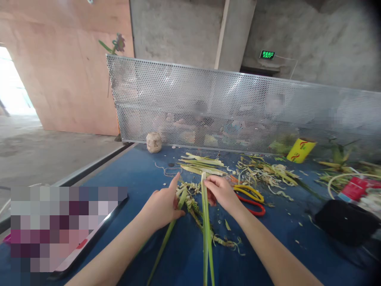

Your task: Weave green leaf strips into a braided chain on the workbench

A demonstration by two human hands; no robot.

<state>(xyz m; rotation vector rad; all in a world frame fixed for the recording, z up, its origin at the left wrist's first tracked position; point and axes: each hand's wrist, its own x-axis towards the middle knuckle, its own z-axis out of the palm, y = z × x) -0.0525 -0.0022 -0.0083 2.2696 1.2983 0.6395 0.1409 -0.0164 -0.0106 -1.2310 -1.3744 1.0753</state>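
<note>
My right hand (222,194) is closed in a pinch on the upper end of a long pale-green leaf strip (205,222), which hangs toward me over the table. My left hand (163,204) has its index finger stretched out and its thumb spread; its other fingers are partly hidden. Another green leaf strip (166,240) passes beneath that thumb. Between the hands lies a braided length of leaf (192,204), its thin frayed tail (226,241) trailing right. Scissors with a yellow and a red handle loop (253,211) rest just beyond my right hand.
Cut leaf strips (202,163) and a pile of scraps (268,169) lie farther back on the blue table (116,171). A wrapped roll (154,142), a yellow roll (301,151) and a black object (347,221) stand around. A perforated metal screen (178,91) closes the far edge.
</note>
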